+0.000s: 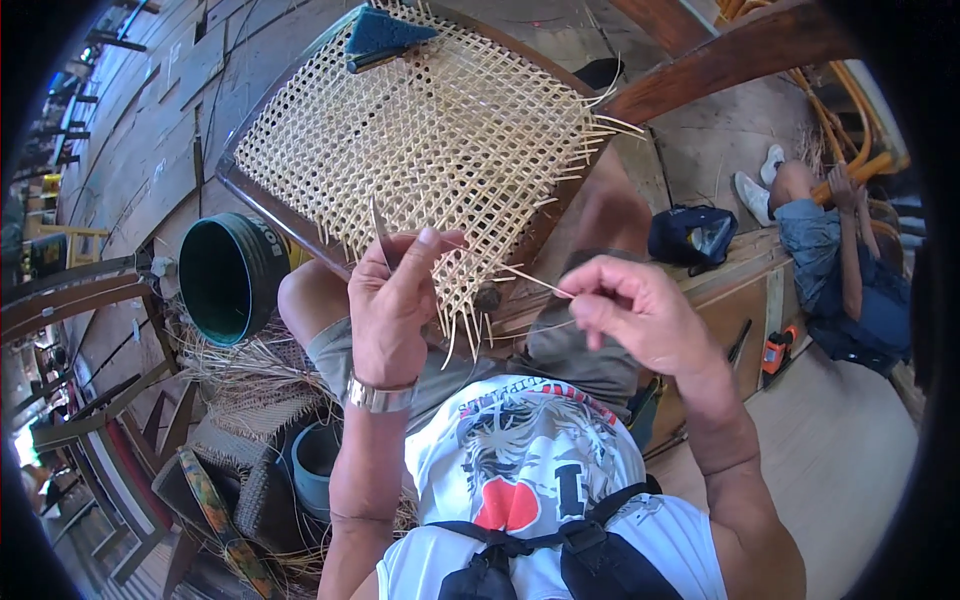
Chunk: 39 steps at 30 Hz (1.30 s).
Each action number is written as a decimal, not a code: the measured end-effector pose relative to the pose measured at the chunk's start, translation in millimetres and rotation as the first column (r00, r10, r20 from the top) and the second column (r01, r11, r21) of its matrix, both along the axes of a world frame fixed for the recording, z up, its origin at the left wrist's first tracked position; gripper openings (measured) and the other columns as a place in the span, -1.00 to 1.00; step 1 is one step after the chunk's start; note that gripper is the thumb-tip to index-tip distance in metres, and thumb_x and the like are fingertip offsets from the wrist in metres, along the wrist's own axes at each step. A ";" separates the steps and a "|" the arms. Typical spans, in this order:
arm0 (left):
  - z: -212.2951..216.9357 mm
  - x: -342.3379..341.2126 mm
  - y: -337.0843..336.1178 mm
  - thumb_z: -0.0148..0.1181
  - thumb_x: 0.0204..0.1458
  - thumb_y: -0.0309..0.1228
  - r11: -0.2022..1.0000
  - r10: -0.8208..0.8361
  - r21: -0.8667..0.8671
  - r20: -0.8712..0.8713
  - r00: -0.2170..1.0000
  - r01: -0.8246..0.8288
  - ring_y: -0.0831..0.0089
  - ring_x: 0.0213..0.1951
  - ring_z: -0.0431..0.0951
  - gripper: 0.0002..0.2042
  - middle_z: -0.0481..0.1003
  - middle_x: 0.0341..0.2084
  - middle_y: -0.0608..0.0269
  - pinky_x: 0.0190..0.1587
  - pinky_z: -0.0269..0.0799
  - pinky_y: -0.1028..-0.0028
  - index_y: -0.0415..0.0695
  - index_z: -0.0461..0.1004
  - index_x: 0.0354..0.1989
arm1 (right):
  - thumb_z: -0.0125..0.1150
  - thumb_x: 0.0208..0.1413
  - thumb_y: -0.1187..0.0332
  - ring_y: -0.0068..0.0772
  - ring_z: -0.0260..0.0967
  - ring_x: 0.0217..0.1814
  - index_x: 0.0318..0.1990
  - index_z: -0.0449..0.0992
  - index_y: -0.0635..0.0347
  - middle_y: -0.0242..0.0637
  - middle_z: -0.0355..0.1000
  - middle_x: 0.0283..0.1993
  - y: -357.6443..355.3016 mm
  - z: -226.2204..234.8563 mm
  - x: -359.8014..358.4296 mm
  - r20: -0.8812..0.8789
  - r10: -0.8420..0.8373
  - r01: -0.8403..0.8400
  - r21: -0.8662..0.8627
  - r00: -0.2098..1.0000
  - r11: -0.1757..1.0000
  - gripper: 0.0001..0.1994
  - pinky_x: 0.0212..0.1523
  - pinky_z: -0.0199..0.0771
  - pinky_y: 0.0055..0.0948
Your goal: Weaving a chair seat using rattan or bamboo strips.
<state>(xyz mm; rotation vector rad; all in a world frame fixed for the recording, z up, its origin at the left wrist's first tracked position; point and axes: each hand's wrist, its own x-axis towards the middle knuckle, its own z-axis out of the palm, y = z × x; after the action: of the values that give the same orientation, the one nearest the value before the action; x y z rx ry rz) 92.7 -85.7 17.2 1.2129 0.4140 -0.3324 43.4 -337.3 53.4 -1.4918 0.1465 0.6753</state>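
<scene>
A woven cane seat [400, 130] in a dark wooden chair frame [290, 222] lies tilted across my knees. Loose strand ends stick out along its right side and near corner. My left hand [392, 300] is closed at that near corner, with a thin pointed metal blade [380, 222] rising from between its fingers; its handle is hidden. Thumb and forefinger of my right hand [640, 312] pinch a thin cane strand [540, 283] that runs from the weave's right edge. On the far part of the seat rests a blue cloth-like pad [385, 35].
A dark green bucket [222, 280] stands left of my knee, beside a heap of cane scraps [250, 365]. Below it is a blue-grey pot [318, 455]. At right lie a dark blue bag [692, 235] and an orange tape measure [778, 350]. Another person [820, 235] sits at far right, holding bent rattan.
</scene>
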 end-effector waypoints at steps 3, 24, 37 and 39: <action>-13.8 2.5 15.4 0.13 0.30 -0.30 0.998 0.010 -0.053 -0.084 0.996 -0.015 0.79 -0.73 0.17 -0.81 0.68 -0.25 0.09 -0.68 0.04 0.70 -0.16 0.52 -0.23 | 0.17 0.27 0.40 -0.72 0.29 -0.43 -0.25 0.56 0.28 -0.50 0.38 -0.48 -18.3 -2.8 7.8 0.280 0.156 0.002 -0.492 0.947 0.871 -0.87 -0.40 0.33 -0.59; -31.6 20.9 90.6 0.04 0.35 -0.27 0.968 0.250 -0.067 0.149 0.957 -0.242 0.74 -0.67 0.17 -0.76 0.63 -0.28 0.19 -0.68 0.03 0.69 -0.18 0.52 -0.20 | 0.27 0.14 0.17 -0.56 0.25 -0.40 -0.40 0.53 0.25 -0.45 0.32 -0.48 -430.1 33.1 68.2 0.194 0.149 0.132 -0.927 0.970 0.352 -0.71 -0.36 0.25 -0.49; 28.6 37.6 -31.1 0.20 0.28 -0.36 0.926 -0.315 0.285 0.230 0.921 0.246 0.86 -0.58 0.18 -0.85 0.67 -0.33 0.34 -0.55 0.06 0.73 -0.17 0.58 -0.15 | 0.24 0.29 0.13 -0.40 0.51 -0.01 0.14 0.48 0.31 -0.13 0.53 -0.03 12.1 -21.9 62.7 0.547 -0.118 0.071 0.107 0.828 0.992 -0.55 0.00 0.53 -0.44; 21.9 44.2 -28.0 0.20 0.28 -0.36 0.943 -0.311 0.209 0.281 0.908 0.258 0.87 -0.58 0.16 -0.85 0.66 -0.36 0.38 -0.55 0.04 0.75 -0.19 0.59 -0.15 | 0.21 0.32 0.22 -0.65 0.43 -0.28 -0.01 0.54 0.30 -0.34 0.53 -0.26 -5.9 -27.0 70.4 0.187 -0.059 0.032 0.146 0.980 0.989 -0.70 -0.24 0.46 -0.59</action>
<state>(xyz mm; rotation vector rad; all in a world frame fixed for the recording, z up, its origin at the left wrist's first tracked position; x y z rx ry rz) 136.9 -113.7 39.1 1.4683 -0.0137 -0.3544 113.8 -343.2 26.4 -1.4029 -0.0148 0.4915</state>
